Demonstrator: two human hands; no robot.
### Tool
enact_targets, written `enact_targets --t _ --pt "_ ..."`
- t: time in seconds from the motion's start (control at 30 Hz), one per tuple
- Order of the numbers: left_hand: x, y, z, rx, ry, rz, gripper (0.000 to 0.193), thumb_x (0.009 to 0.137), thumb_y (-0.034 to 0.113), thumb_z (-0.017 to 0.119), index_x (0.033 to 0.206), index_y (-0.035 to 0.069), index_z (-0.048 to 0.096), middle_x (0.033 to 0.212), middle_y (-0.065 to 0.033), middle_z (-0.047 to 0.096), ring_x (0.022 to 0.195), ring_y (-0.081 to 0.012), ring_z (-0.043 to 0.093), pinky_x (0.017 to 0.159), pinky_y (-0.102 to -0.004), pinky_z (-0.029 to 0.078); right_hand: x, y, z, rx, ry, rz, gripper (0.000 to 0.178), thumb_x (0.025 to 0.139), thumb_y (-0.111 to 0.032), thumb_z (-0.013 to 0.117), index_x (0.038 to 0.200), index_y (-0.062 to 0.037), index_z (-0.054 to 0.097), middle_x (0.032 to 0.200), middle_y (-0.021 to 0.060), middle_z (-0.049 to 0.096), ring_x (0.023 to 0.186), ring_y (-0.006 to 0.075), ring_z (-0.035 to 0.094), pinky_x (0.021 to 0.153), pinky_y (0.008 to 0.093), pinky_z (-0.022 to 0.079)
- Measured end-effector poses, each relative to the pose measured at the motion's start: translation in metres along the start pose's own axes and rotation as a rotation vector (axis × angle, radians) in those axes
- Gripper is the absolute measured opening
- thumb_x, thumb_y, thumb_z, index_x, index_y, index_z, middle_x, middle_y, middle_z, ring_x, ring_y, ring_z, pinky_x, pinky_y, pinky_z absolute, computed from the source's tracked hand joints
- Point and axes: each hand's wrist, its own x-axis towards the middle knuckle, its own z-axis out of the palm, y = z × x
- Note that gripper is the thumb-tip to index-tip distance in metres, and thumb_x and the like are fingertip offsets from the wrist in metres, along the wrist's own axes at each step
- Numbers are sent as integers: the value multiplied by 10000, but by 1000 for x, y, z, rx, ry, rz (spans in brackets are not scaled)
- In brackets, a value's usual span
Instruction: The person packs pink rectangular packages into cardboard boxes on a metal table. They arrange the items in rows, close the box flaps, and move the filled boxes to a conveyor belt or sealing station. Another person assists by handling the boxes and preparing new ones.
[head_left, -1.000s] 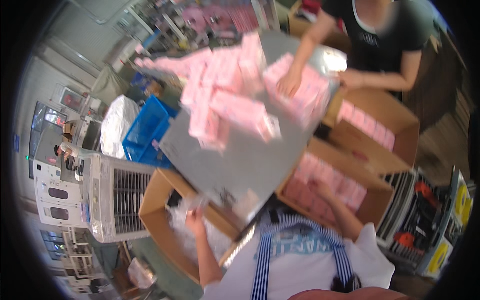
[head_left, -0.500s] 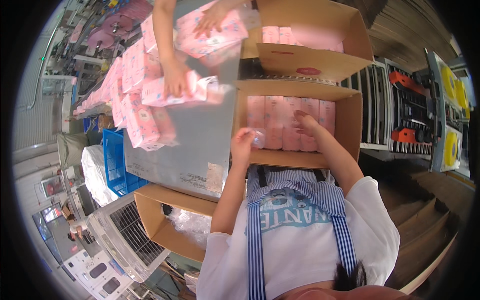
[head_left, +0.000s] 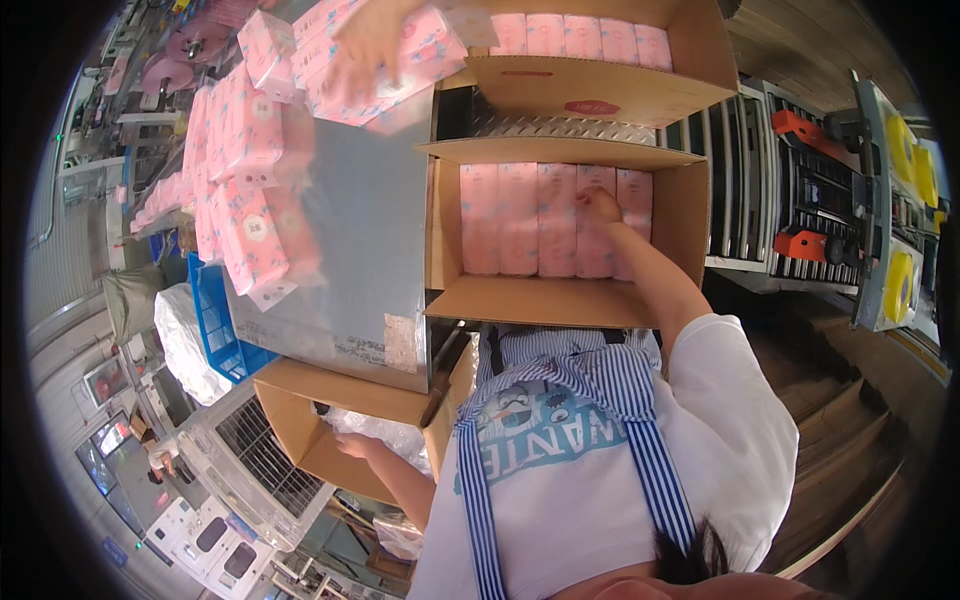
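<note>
My right hand [head_left: 600, 205] is over an open brown carton [head_left: 560, 300], its fingers curled in close above the packs. Anything between those fingertips is too small to make out. A row of pink tissue packs [head_left: 518, 215] stands side by side in that carton. At lower left, my left hand [head_left: 354, 445] reaches into a smaller carton [head_left: 290, 420] beside clear crumpled plastic pieces [head_left: 385, 435]. Its fingers are stretched out, and nothing shows in them.
A co-worker's blurred hand [head_left: 370, 50] is over wrapped pink packs [head_left: 420, 55] on the metal table [head_left: 365, 230]. More packs [head_left: 245, 135] are piled at the table's left. Beyond stands a second carton [head_left: 600, 90] with pink packs; a roller conveyor [head_left: 740, 200] lies right, a blue crate [head_left: 215, 320] left.
My left hand has left the packed carton, where it held a small clear plastic piece, and gone into the lower-left carton. My right hand's fingers have curled in. The co-worker's pack joined the far-side stack.
</note>
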Motion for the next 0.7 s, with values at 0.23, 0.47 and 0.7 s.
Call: enact_targets --t 0.23,0.47,0.7 --pt "-94 -18 42 215 -256 3 716 924 476 446 1283 -137 358 1227 -345 476 1101 -440 519 912 -507 447 -53 -73 72 -642 -679 -408 285 807 -213 553 1036 -83 662 957 196 651 905 305 632 800 421 494" --pt "-107 -13 39 167 -169 1 532 887 297 545 1122 -164 423 1061 -335 544 917 -435 593 760 -496 518 -58 -62 62 -260 -749 -340 288 816 -198 535 1045 -64 648 991 204 651 915 335 626 777 449 497" --pt "-104 7 35 487 -219 14 521 893 271 527 1229 -112 417 1157 -324 520 1012 -440 563 839 -498 484 27 -86 38 -442 141 77 383 809 -248 606 1150 -79 558 1085 151 602 881 359 617 759 437 511"
